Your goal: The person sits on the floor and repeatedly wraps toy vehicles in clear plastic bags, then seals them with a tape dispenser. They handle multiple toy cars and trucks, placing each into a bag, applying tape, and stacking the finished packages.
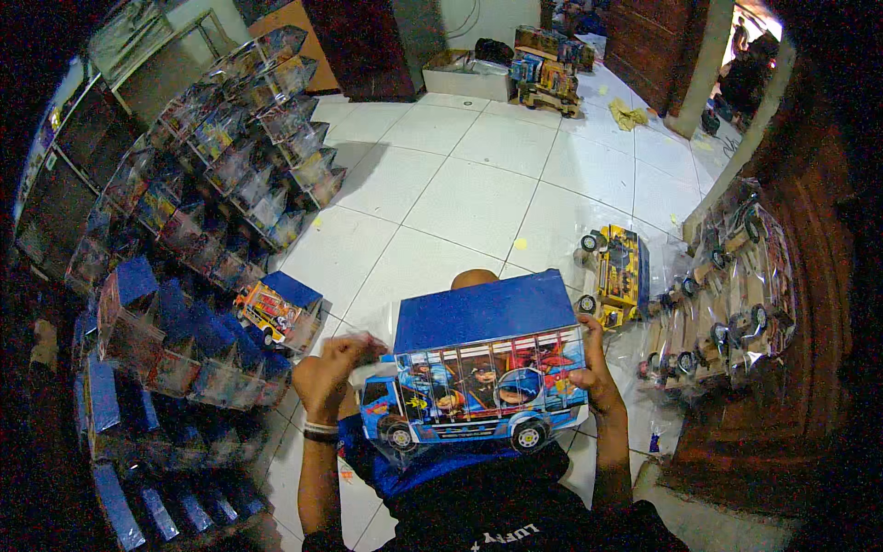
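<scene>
And here's the blue toy truck point(487, 368), up over the lap point(365, 465), spanning it edge to edge, right hand point(600, 375) clasping the tail! Left hand point(324, 375) blurs beside the cab point(377, 396), grip unclear; slack right fingers could let it tip

Toy truck point(487, 368) before torso point(478, 501); stacked packages point(189, 373) left; other trucks point(722, 317) right.

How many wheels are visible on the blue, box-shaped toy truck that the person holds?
2: round black front wheel, left on the truck; round black rear wheel, toward its right end. Far-side wheels may be hidden.
</scene>
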Available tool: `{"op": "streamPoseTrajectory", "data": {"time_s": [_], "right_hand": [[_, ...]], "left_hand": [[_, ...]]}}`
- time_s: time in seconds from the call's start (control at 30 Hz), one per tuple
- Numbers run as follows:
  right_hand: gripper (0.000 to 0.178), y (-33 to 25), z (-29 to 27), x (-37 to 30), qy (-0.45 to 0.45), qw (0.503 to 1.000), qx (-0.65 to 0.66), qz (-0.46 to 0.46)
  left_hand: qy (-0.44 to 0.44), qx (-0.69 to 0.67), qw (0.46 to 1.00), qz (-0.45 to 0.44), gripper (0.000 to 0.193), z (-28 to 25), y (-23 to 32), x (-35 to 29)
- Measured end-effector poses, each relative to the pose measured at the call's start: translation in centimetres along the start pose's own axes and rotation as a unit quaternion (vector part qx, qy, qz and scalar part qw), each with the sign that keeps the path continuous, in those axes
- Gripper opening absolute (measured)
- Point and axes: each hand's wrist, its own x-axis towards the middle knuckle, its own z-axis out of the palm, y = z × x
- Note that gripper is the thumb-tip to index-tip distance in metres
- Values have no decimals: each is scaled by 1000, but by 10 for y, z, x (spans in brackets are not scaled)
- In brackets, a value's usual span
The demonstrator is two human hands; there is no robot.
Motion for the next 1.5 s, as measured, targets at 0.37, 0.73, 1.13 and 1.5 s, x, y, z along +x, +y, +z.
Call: {"op": "streamPoseTrajectory", "data": {"time_s": [0.37,0.73,1.13,1.5], "right_hand": [[81,59,84,62,-52,996,-12,-76],[92,102,139,91,-225,912,-337,-58],[55,57,176,121,-272,896,-282,-208],[20,-6,214,167,-335,893,-266,-143]], "left_hand": [[219,-155,962,55,13,-93,113,-15],[141,-123,981,54,12,-25,47,-10],[71,-156,966,196,11,32,30,-2],[-55,-212,972,86,25,-14,5,69]]}}
